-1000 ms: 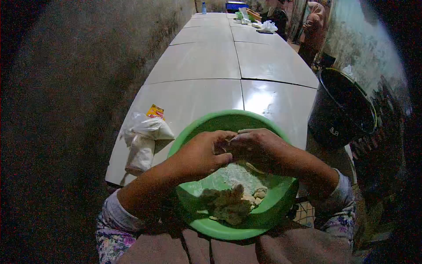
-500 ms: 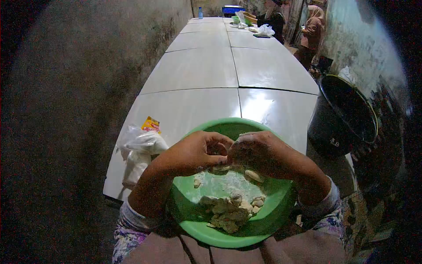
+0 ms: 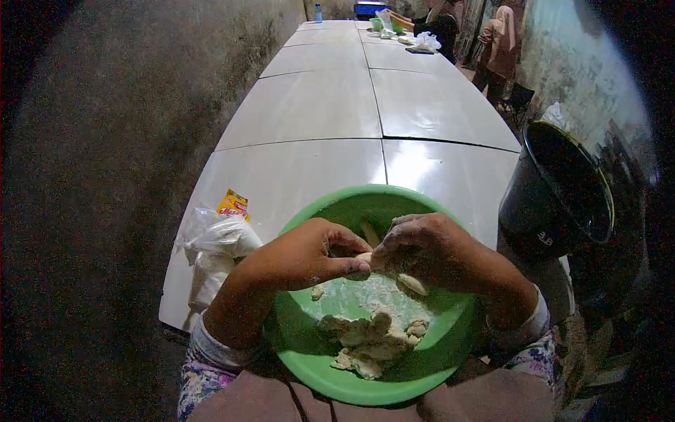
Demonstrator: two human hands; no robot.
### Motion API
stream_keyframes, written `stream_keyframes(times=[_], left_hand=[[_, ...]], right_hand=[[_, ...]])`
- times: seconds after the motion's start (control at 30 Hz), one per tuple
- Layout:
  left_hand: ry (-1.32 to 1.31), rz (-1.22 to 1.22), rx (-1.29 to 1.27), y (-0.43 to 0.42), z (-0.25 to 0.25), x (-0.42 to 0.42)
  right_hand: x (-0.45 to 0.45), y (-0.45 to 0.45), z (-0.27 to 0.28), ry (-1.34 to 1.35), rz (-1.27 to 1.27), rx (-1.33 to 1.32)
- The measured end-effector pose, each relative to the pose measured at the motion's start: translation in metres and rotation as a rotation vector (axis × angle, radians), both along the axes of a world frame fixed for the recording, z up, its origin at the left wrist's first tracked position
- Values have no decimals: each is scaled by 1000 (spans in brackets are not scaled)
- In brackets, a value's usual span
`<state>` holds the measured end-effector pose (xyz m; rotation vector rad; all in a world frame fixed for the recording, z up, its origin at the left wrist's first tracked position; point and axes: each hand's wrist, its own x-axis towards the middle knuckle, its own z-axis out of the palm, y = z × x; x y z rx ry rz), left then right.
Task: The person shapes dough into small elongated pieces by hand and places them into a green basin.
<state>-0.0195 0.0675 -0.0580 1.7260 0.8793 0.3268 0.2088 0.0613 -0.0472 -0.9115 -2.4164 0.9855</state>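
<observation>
Pinching dough piece [image 3: 365, 258] between left hand [image 3: 309, 254] and right hand [image 3: 429, 247], grip nearly closed, bags [image 3: 219, 243] beside basin [image 3: 292, 352].

Looks like a small food prep room to me, home or little business, can't tell. Long white tiled worktop [image 3: 302, 105], green basin [image 3: 373, 397] with dough [image 3: 369, 337] at lower centre, stained bare walls [image 3: 155, 91], big black bucket [image 3: 538, 211] on the right, people [image 3: 500, 46] upper right.
</observation>
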Motion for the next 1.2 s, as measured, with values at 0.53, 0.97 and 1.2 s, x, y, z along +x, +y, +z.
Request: stream_keyframes(times=[0.53, 0.97, 1.2], left_hand=[[-96, 139, -93, -2, 7, 1], [-431, 312, -300, 3, 6, 0], [-466, 190, -285, 5, -2, 1]], right_hand=[[-2, -2, -7, 208, -123, -348], [5, 7, -8, 430, -286, -343], [-8, -10, -6, 99, -90, -114]])
